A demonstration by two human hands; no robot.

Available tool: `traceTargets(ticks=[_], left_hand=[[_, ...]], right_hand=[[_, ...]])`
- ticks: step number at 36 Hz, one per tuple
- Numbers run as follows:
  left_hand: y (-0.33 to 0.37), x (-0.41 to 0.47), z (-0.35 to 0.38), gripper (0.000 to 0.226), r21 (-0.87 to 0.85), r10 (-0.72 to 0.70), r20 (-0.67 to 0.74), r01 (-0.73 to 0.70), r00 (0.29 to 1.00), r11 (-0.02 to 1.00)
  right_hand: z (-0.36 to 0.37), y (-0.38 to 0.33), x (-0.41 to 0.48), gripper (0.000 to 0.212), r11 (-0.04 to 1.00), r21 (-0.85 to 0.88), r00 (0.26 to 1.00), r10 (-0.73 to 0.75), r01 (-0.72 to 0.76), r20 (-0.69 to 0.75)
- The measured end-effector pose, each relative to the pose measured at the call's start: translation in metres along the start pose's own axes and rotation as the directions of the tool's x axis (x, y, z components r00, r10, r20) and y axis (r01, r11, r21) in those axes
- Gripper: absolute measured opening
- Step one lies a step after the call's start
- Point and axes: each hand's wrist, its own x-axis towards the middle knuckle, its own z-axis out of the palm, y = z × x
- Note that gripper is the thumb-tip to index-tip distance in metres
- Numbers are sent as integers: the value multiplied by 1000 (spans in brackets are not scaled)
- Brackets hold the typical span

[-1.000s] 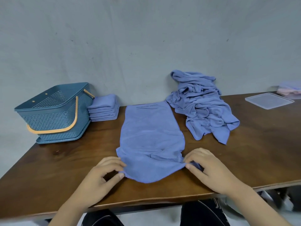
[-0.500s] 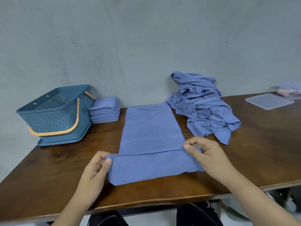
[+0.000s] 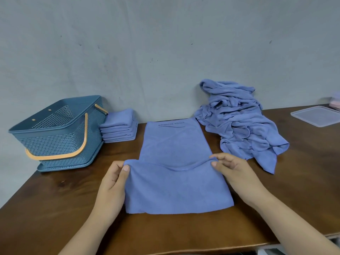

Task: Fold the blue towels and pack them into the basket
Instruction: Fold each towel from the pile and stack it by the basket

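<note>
A blue towel point(image 3: 174, 144) lies lengthwise on the brown table point(image 3: 55, 196), its near end doubled back over itself. My left hand point(image 3: 112, 181) pinches the left corner of that lifted near edge. My right hand point(image 3: 233, 170) pinches the right corner. The held edge sags in the middle above the towel. At the far left stands a blue basket point(image 3: 58, 133) with an orange handle; what is inside it is hidden. A stack of folded blue towels point(image 3: 119, 126) sits right beside the basket. A heap of loose blue towels point(image 3: 239, 120) lies at the back right.
A clear plastic lid point(image 3: 316, 115) rests at the far right of the table, with pink and pale cloth point(image 3: 335, 102) behind it at the frame edge. A grey wall runs close behind the table. Bare wood shows in front of the basket and right of the heap.
Both hands took hold of the towel's near corners and carried that edge up and away from me, so the folded-over flap has grown longer.
</note>
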Motion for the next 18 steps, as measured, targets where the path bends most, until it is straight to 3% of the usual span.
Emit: traceTargets(ticks=[6, 12, 15, 18], left_hand=[[-6, 74, 16, 32, 14, 5, -55, -4, 998, 1000], [-29, 170, 44, 23, 271, -124, -135, 157, 983, 950], [-35, 193, 56, 35, 422, -136, -148, 187, 980, 887], [-38, 194, 72, 38, 635, 3, -10, 4, 1000, 773]], right_hand=[[5, -10, 72, 12, 996, -64, 986, -73, 64, -153], [7, -1, 160, 13, 947, -320, 957, -100, 9, -271], [10, 7, 185, 54, 792, -606, 984, -39, -77, -176], [24, 17, 193, 54, 603, -797, 993, -103, 23, -49]])
